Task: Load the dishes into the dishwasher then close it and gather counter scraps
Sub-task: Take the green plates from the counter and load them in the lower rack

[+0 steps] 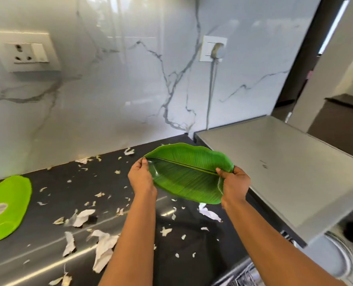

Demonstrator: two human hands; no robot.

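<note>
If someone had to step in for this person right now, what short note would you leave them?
Left hand and right hand each grip an end of the leaf-shaped green plate, held above the dark counter.
A second green plate lies upside down at the counter's left edge.
Paper scraps are scattered over the counter, not gathered.
Dishwasher seems open at lower right.
Left: load both plates, close it, collect scraps.

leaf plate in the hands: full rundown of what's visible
The leaf plate is a dark green, banana-leaf-shaped dish with a wavy rim, fine ribbed veins and a raised midrib running end to end. It looks like glossy moulded plastic. It is held above the black counter, tilted with its far edge up and its printed face toward the camera. The left hand grips its left end and the right hand its right end, thumbs on the top face. It appears clean; its underside is hidden.
</note>
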